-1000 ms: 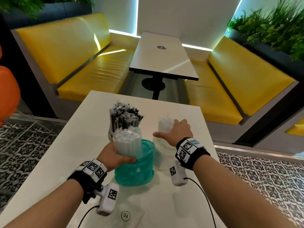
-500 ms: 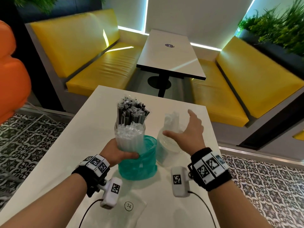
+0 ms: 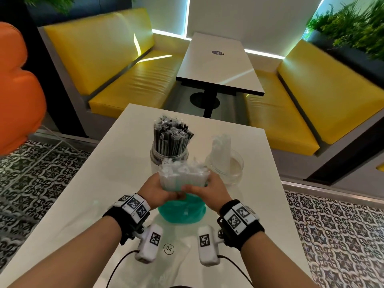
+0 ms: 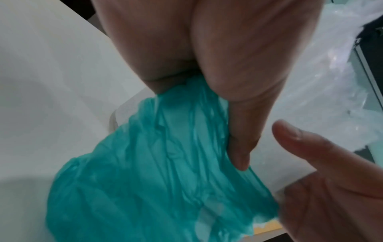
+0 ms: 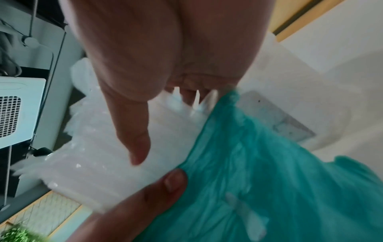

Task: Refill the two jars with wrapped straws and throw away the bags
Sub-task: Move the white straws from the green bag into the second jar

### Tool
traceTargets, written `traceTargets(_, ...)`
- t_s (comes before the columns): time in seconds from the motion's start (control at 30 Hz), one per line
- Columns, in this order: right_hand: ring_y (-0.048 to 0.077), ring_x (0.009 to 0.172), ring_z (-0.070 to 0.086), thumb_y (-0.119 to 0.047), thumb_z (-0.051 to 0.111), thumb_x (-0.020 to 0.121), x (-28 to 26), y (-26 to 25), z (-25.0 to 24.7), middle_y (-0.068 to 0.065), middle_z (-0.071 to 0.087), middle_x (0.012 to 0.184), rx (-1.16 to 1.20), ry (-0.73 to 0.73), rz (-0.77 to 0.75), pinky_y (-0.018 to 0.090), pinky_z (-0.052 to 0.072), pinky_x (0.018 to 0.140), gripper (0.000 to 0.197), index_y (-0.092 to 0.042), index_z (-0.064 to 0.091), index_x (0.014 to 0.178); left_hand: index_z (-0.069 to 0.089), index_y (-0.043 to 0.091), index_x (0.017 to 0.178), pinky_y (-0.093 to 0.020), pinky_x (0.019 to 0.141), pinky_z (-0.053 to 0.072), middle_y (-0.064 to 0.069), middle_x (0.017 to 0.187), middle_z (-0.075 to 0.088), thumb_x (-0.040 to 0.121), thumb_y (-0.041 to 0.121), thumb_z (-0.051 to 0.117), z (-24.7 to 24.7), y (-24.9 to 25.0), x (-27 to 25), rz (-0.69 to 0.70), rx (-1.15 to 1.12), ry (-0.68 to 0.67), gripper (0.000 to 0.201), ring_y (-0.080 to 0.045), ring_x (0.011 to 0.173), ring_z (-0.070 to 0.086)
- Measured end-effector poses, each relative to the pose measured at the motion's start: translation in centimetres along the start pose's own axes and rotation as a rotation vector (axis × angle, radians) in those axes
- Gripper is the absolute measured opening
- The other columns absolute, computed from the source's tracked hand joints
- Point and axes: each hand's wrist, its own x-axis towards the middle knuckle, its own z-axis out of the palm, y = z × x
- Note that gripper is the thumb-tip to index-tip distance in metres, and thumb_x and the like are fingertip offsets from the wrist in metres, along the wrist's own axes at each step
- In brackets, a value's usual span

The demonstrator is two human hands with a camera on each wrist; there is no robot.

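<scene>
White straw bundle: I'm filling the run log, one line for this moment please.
left hand: grips white straw bundle | right hand: same grip | teal bag: around base

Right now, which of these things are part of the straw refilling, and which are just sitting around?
Part of the job:
- bundle of white straws, held by left hand and right hand
- green bag
- jar of black straws
- nearly empty jar

Just there:
- far table
- yellow benches
- plants
</scene>
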Motion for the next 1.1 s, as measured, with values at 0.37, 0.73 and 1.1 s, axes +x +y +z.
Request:
traceTargets(0.37, 0.016, 0.102, 0.069, -0.018, 0.087, 0.063, 0.4, -1.5, -1.8, 0.004, 0.073, 0.108, -0.006, -0.023, -0.084, 0.037, 0.057, 0.09, 0.055, -0.012, 0.066, 0.113, 0.065, 0.025, 0.116, -0.03, 0.088, 0.054, 0.005, 0.11, 0.072, 0.052, 0.033, 0.089, 0.8, -0.2, 1.3, 0.033, 0.051, -0.012, 0.069, -0.007, 0.1, 0.068)
traceTargets(0.73, 0.004, 0.078, 0.072, -0.004, 0.082, 0.071, 0.9, -6.8, -4.1, -0.002, 0.074, 0.089, 0.185, 0.237, -0.262, 0.022, 0.058, 0.072, 0.035, -0.002, 0.069, 0.103, 0.07, 0.017, 0.097, -0.016, 0.065, 0.054, 0.003, 0.085, 0.076, 0.061, 0.01, 0.087, 1.2, -0.3, 2.4, 0.007, -0.028, 0.087, 0.04, -0.006, 0.078, 0.072)
traceTargets(1.1, 0.018, 0.084, 0.072, 0.004, 0.078, 0.07, 1.8, -6.9, -4.4, 0.013, 0.073, 0.094, 0.094, 0.134, -0.24, 0.034, 0.06, 0.078, 0.034, 0.0, 0.067, 0.101, 0.067, 0.019, 0.104, -0.023, 0.077, 0.055, 0.001, 0.097, 0.074, 0.061, 0.012, 0.087, 2.5, 1.8, 3.6, 0.109, 0.058, -0.016, 0.047, -0.009, 0.089, 0.07)
